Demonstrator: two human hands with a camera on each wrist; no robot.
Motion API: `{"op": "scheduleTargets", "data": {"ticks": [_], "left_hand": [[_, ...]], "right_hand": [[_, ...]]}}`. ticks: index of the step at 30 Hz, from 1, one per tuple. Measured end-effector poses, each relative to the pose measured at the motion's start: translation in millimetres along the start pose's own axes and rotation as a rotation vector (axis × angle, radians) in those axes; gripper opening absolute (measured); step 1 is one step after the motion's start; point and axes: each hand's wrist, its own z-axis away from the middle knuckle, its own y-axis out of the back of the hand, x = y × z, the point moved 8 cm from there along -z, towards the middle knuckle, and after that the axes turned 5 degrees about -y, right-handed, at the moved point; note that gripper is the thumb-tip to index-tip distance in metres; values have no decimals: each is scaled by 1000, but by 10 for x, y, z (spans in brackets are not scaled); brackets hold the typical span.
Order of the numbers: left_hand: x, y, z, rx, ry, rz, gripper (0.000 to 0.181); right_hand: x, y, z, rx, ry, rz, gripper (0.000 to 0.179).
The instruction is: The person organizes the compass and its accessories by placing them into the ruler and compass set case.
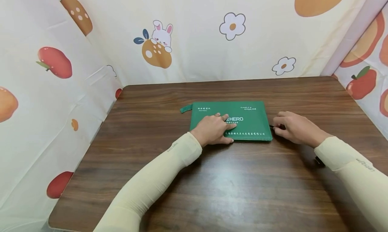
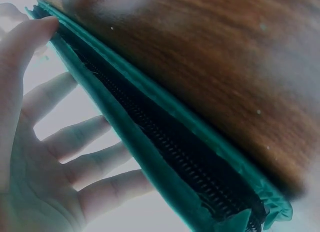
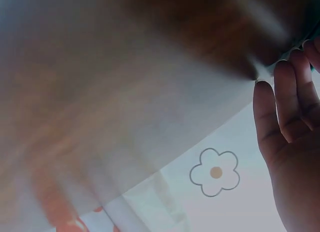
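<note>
A flat green zippered pouch (image 1: 248, 112) with white "HERO" lettering lies on the table. My left hand (image 1: 213, 129) rests on its left half with the fingers spread over the cover. In the left wrist view, the left thumb (image 2: 42, 31) touches the pouch's edge, where a black zipper (image 2: 165, 142) runs along the side. Beside the right edge of the pouch, my right hand (image 1: 292, 126) has its fingers bent and pinches a small dark zipper pull (image 1: 271, 126). The right wrist view shows the right fingers (image 3: 287, 101) at the pouch's edge; the pull is hidden there.
The brown wood-grain table (image 1: 236, 184) spreads around the pouch. A green fabric strap (image 1: 186, 108) sticks out from the pouch's upper left corner. Behind the table hangs a pale curtain (image 1: 194, 53) printed with fruit, flowers and a rabbit.
</note>
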Motion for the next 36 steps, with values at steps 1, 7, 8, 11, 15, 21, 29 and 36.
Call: {"op": "scheduleTargets", "data": {"ticks": [1,7,8,11,15,21,29,36], "left_hand": [[1,0,-5,-1,-1,-2,63],[-14,-6,-19,-3,12,-16,62],[-14,-5,-20,-2,14,-18,62],[-15,-4,-25,1,15,-24,62],[-18,3,-27,5,24,-30,63],[-43,-11,-1,6,60,-62,67],[-407,171,-84,91,133,56,65],[-906,32,-128,-91,320,167,86]], "right_hand": [[-25,6,34,9,15,3,27],[-187,15,230,48,76,14,31],[-212,12,260,50,79,17,32],[-276,12,325,56,87,27,32],[-292,23,341,49,45,38,28],[-243,17,215,-9,-87,52,16],[-157,12,-1,-89,-144,35,30],[-191,-40,-89,-83,-147,53,30]]}}
